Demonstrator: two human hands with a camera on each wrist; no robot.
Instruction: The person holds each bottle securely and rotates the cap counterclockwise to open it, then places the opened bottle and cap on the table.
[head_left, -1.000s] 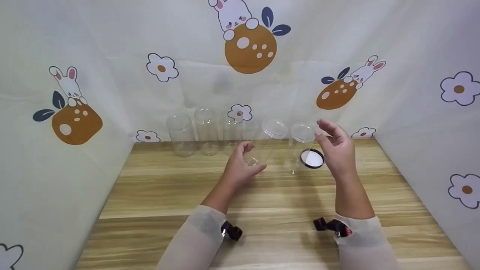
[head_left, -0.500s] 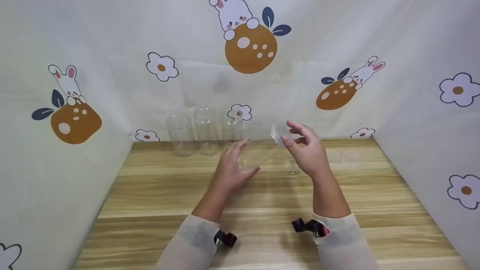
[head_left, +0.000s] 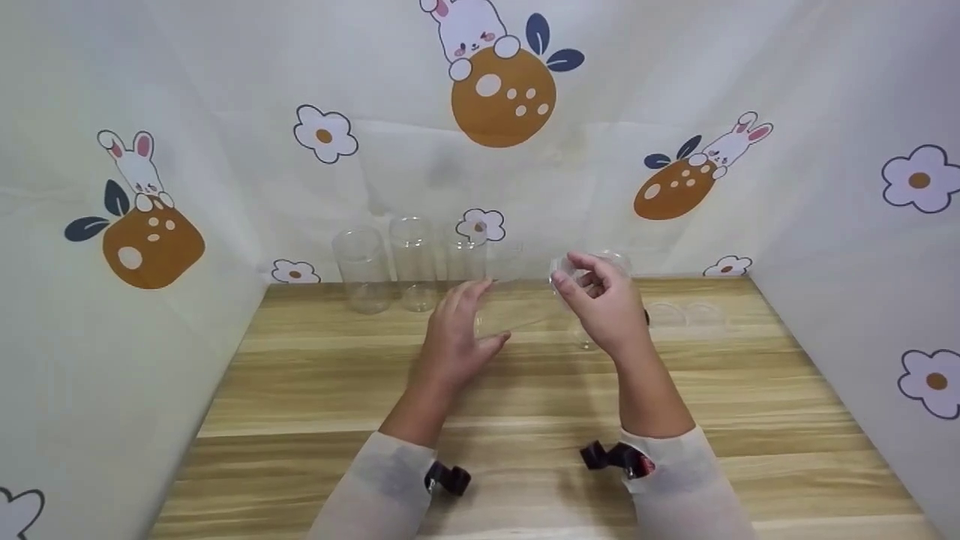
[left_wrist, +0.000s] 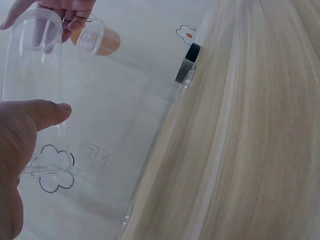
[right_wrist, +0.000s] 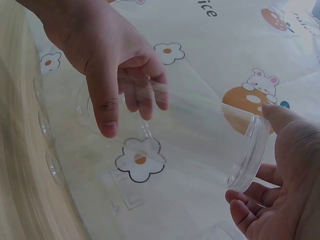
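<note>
A clear cylindrical jar [right_wrist: 200,135] is tilted between my hands, its capped end toward the right. My left hand [head_left: 455,330] grips the jar's body near its base, thumb on one side and fingers on the other. At the other end, the fingers and thumb of my right hand [head_left: 607,307] hold the clear round lid [right_wrist: 250,152] by its edge. In the left wrist view the same lid end [left_wrist: 37,32] appears at the top, right hand close behind it. Another clear jar [head_left: 616,261] stands partly hidden behind my right hand.
Several clear jars stand at the back left, among them a wide one [head_left: 360,274] and a narrower one [head_left: 414,266]. Flat clear lids [head_left: 703,316] lie to the right. A black-rimmed lid [left_wrist: 188,62] is mostly hidden by my right hand in the head view. A printed cloth [head_left: 405,165] encloses the wooden table [head_left: 525,450].
My right hand has moved left from beside the other jar and taken hold of the lid end of the held jar. The jar has tilted further right; my left hand has shifted slightly left.
</note>
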